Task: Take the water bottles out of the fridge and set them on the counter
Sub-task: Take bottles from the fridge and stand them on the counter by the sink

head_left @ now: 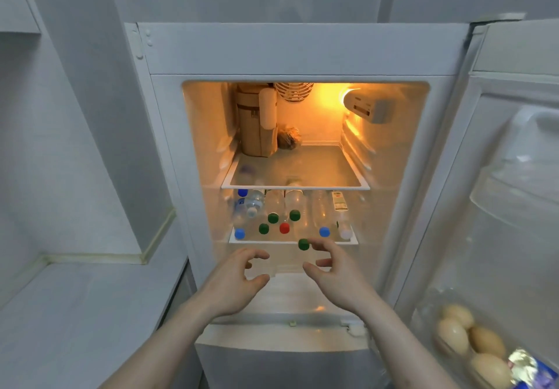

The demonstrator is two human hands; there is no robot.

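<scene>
My left hand (239, 279) and right hand (332, 273) reach toward the open fridge (169, 134), fingers (257, 255) loosely curled, holding nothing. Just beyond my fingertips the bottles (284, 216) lie on their sides on the lower shelf (352, 241), long axes running front to back, caps facing me. One green cap (303, 244) sits beside my right fingertips. The tabletop (75, 313) lies left of my left hand; eggs (465, 337) sit in the door, right.
</scene>
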